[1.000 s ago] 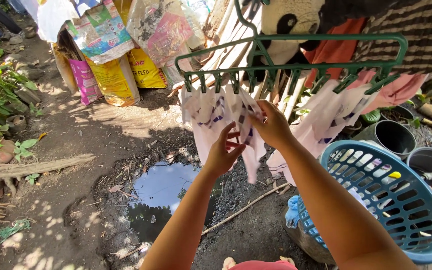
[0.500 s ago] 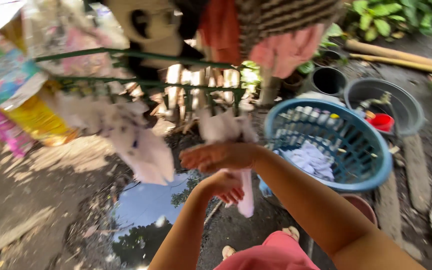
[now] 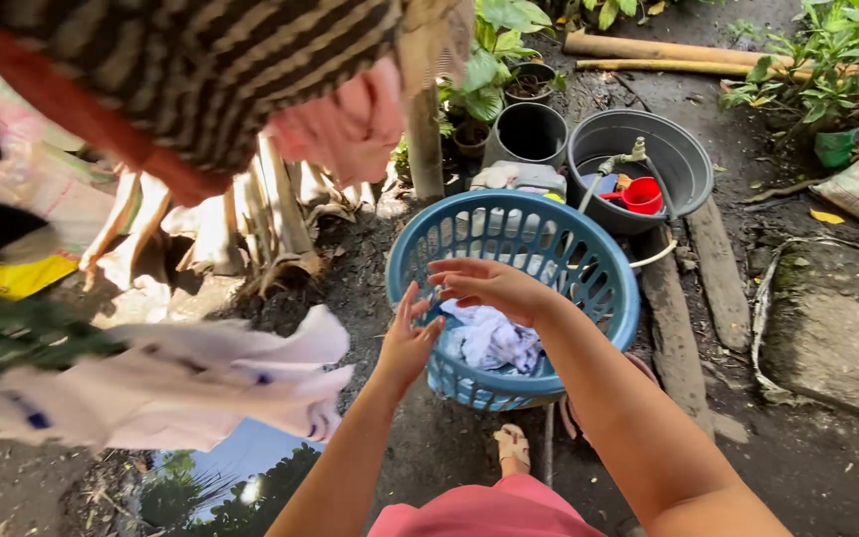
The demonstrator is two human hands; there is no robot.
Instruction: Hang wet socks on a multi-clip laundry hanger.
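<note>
Hands over the basket, both empty. Right hand point(image 3: 489, 286) hovers palm down above the blue laundry basket point(image 3: 608, 298), fingers loosely spread, gripping nothing. Left hand point(image 3: 408, 338) sits at the basket's near-left rim, fingers splayed upward, also holding nothing; cannot tell whether it touches the rim. White and pale-blue crumpled cloth point(image 3: 494, 343) lies in the basket bottom, just below and between the two hands. Basket stands on dark bare earth.

Left of the hands, white garment with dark blue marks point(image 3: 201, 383) hangs blurred in the foreground; above it a striped brown-and-cream garment point(image 3: 211, 70) and a pink cloth point(image 3: 345, 124). Behind the basket: grey round tub point(image 3: 683, 154) holding a red scoop point(image 3: 640, 194), black pot point(image 3: 531, 131) beside it. Wooden plank point(image 3: 723, 273) lies right of the basket. Puddle point(image 3: 221, 477) at lower left reflects sky and leaves. Sandalled foot point(image 3: 512, 447) shows below the basket.
</note>
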